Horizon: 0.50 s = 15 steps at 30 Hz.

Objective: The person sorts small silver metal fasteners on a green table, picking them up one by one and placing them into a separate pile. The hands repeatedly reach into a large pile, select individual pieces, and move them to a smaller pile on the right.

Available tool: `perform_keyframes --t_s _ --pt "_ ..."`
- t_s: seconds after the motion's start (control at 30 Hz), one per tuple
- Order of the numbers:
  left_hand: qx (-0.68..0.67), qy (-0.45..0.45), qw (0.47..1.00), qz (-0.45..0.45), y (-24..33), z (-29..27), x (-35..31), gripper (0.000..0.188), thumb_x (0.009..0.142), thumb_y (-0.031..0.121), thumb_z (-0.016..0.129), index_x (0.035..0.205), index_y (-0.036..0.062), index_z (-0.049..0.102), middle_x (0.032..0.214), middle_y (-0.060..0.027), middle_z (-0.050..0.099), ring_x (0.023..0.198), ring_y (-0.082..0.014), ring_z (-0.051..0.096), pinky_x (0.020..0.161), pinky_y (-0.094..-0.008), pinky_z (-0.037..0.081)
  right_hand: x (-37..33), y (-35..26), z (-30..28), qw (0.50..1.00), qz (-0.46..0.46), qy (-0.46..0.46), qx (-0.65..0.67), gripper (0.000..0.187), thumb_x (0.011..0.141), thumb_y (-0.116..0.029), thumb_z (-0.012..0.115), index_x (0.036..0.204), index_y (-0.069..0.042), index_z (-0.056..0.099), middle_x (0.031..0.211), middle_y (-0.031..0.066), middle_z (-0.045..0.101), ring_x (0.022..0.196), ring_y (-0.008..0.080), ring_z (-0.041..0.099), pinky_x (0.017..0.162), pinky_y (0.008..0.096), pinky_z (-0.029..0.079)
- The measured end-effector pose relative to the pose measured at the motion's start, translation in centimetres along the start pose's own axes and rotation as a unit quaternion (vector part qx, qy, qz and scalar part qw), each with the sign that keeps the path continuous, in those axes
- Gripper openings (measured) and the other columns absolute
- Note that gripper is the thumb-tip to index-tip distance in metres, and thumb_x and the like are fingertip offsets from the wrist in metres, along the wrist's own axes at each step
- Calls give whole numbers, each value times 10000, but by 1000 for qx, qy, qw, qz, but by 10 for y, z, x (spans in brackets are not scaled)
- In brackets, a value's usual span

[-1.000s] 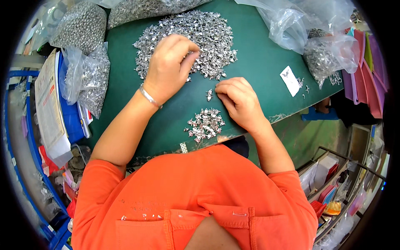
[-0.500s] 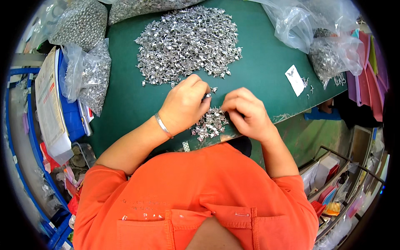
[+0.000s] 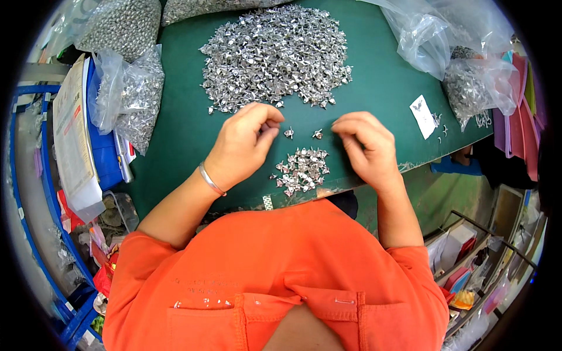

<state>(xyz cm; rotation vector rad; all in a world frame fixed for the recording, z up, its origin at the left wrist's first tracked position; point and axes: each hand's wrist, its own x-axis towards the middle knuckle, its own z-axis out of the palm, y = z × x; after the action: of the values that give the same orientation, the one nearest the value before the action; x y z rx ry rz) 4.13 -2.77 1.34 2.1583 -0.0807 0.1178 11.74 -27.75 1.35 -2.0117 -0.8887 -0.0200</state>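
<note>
Between my hands, two single small silvery metal pieces lie on the green table: one metal piece [image 3: 288,133] near my left hand [image 3: 243,140], the other metal piece [image 3: 317,134] just left of my right hand [image 3: 367,149]. My left fingers are curved, with the thumb apart from the index finger and nothing visible between them. The right hand rests in a loose curve, thumb and fingers apart, also without a visible object. Closer to my body is a small pile of the same pieces [image 3: 303,171]. Beyond both hands spreads a large heap of them [image 3: 275,55].
Clear bags of metal parts stand at left [image 3: 140,105] and right [image 3: 468,88]. A white card [image 3: 422,117] lies by some loose silvery bits. Papers [image 3: 73,128] and a blue folder [image 3: 106,158] flank the table's left edge. Below right is a shelf rack [image 3: 462,251].
Both hands have moved away from the small pile and apart from each other. Two single pieces now lie in the gap. The whole view has shifted slightly.
</note>
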Motion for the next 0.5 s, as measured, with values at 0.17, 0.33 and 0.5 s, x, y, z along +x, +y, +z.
perform_keyframes --t_s 0.17,0.33,0.5 --pt "56 -5 994 91 6 10 7 217 831 -58 704 1032 15 673 979 -135 644 861 -268 667 769 -342 542 0 -4 17 998 -52 -35 -4 324 767 133 602 1046 -12 682 1084 143 697 1014 352 653 893 427 534" --pt "27 -66 992 102 9 11 -5 171 804 -53 720 951 24 681 895 -122 643 834 -322 646 746 -393 526 8 -5 14 995 -77 -56 17 324 763 118 601 1045 -17 689 1088 142 682 1030 360 634 891 432 527" --pt "25 -82 991 105 12 7 -7 130 829 -45 713 939 17 684 882 -107 646 806 -282 654 704 -361 527 25 4 20 998 -30 13 -56 327 798 122 589 1082 -12 679 1106 156 661 1021 368 629 884 420 524"
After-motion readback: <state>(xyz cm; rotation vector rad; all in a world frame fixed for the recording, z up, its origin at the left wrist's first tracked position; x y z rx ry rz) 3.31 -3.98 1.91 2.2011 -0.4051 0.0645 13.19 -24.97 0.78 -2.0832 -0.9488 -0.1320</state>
